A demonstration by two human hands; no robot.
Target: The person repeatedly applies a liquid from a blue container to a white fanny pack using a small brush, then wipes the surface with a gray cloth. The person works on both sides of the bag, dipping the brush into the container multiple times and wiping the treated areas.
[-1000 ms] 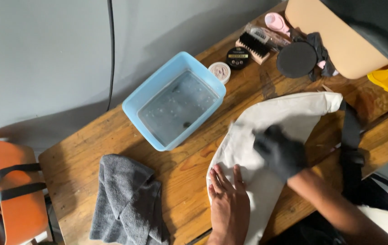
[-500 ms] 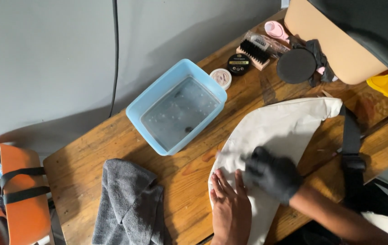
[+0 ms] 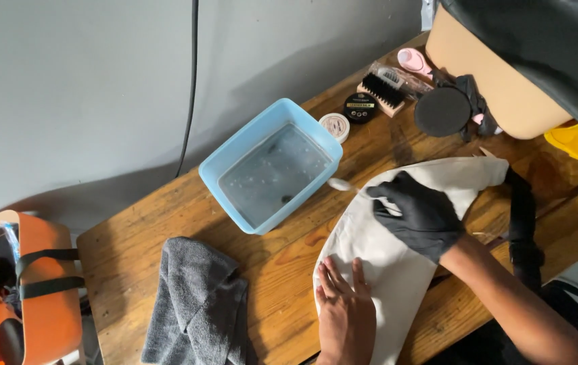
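A small brush is being gripped in the gloved right hand beside the tub; the bag is being pressed flat by the open left hand. Water is likely being risked: a bumped tub could spill.

cream canvas bag | flat on wooden table | small white brush | over bag's edge

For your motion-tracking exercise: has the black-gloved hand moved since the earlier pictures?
Yes. The black-gloved right hand has moved up the cream fabric bag, towards the light blue plastic water tub.
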